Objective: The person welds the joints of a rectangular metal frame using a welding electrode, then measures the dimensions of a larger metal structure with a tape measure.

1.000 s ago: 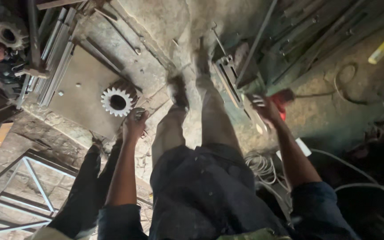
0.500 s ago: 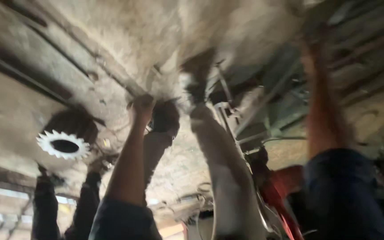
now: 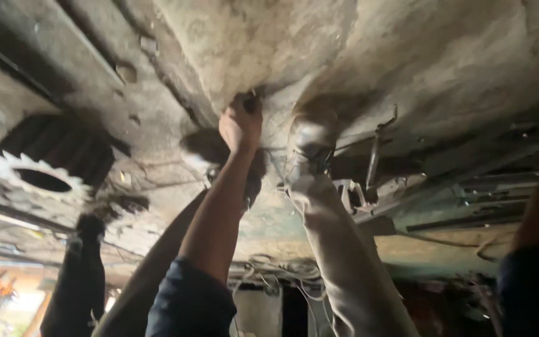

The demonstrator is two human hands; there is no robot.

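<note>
My left hand (image 3: 239, 126) is curled into a narrow grip on one small dark object (image 3: 250, 103) — too blurred to name — against the rough, dusty concrete floor (image 3: 294, 43). Well off to its left lies one toothed metal gear (image 3: 35, 178). My right hand is out of view.

Metalworking workshop, floor-level view.

Location indicators: bare, stained concrete floor (image 3: 444, 56); a large toothed steel gear (image 3: 35, 181) lying flat on a metal plate (image 3: 7, 106); lengths of steel bar and angle stock (image 3: 463, 200) stacked on the ground; loose coiled cable (image 3: 282, 269) near the person's feet. Surfaces are dusty and grimy throughout. The picture is motion-blurred.
</note>
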